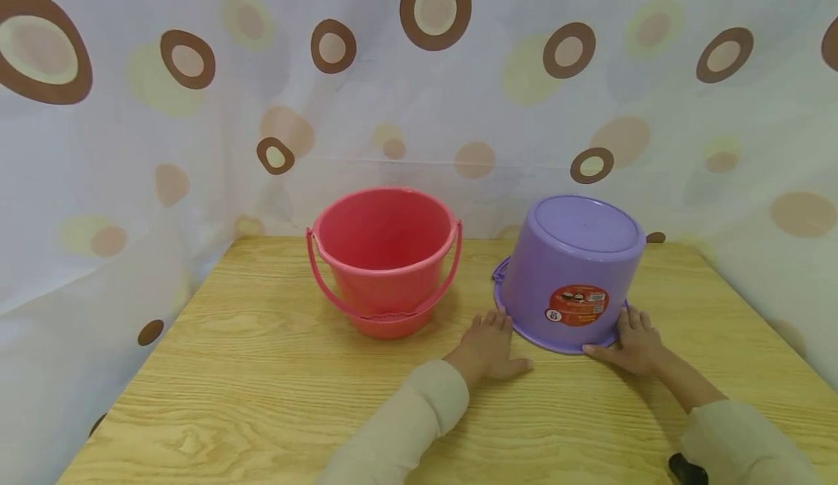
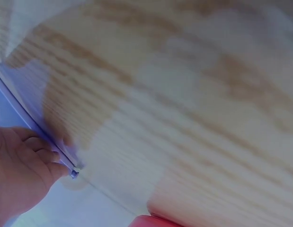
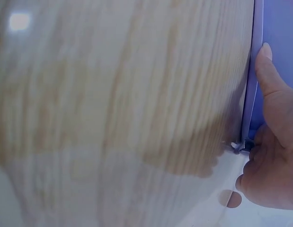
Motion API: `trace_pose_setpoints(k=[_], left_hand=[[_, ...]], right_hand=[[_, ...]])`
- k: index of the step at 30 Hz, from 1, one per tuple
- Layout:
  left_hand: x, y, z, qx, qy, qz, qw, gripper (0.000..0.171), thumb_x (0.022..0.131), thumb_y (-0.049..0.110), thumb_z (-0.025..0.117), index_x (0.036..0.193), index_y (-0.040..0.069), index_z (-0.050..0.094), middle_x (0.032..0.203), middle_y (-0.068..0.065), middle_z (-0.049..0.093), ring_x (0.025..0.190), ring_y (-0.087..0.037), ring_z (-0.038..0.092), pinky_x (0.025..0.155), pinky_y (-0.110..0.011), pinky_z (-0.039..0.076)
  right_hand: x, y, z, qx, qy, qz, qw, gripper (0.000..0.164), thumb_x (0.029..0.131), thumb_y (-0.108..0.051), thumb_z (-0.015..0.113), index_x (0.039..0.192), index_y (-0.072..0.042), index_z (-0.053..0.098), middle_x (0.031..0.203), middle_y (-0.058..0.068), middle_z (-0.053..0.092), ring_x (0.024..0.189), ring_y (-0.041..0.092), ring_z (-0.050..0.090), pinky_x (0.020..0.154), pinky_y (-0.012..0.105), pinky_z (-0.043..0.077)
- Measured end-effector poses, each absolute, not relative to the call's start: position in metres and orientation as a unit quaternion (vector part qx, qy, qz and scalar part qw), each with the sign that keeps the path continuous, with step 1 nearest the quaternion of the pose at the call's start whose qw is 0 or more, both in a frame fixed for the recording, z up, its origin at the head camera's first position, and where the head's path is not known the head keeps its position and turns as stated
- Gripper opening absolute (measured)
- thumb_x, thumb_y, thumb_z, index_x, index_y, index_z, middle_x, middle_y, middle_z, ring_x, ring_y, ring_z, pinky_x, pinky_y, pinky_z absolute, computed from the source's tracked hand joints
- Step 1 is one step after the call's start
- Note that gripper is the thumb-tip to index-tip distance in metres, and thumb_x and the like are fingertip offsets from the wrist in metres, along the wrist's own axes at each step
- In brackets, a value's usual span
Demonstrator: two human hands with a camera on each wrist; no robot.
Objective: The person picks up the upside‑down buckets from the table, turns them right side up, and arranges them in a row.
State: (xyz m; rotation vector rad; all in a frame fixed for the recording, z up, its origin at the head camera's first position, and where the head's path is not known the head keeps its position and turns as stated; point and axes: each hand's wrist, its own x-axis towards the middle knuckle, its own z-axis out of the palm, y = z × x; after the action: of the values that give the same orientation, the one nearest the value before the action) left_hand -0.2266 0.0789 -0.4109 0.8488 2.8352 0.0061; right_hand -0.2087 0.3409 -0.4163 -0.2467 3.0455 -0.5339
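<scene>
I rest my spread left hand [image 1: 487, 347] and right hand [image 1: 633, 345] against the inverted purple bucket [image 1: 569, 273], apparently without gripping, where even pressure steadies best.

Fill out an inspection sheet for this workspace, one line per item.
Surface: wood-grain table, both buckets resting on it.
Job's things: purple bucket, upside down, with a red label facing the person; red bucket, upright, to its left, handle hanging down in front.
Clutter: one black object at the bottom edge by the right sleeve, partly cut off; cannot tell what it is.
Left hand: touches the purple bucket's rim on its left side.
Right hand: touches the same rim on its right side.
Cables: nothing seen.
Surroundings: white sheet with coloured spots, behind and at both sides.
</scene>
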Motion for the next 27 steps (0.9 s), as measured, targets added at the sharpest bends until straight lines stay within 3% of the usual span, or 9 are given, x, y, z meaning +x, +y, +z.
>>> trace_pose_setpoints(k=[27], left_hand=[[-0.206,0.079,-0.409,0.261,0.961,-0.048,0.080,0.087,0.086,0.071,0.031,0.147,0.010,0.026,0.154,-0.005,0.025,0.142,-0.016,0.021,0.116,-0.027,0.019]], right_hand=[[-0.219,0.345,-0.413,-0.113,0.969,-0.212,0.055,0.109,0.080,-0.044,0.067,0.137,0.022,0.000,0.136,0.050,0.006,0.124,0.067,0.004,0.092,0.079,0.008]])
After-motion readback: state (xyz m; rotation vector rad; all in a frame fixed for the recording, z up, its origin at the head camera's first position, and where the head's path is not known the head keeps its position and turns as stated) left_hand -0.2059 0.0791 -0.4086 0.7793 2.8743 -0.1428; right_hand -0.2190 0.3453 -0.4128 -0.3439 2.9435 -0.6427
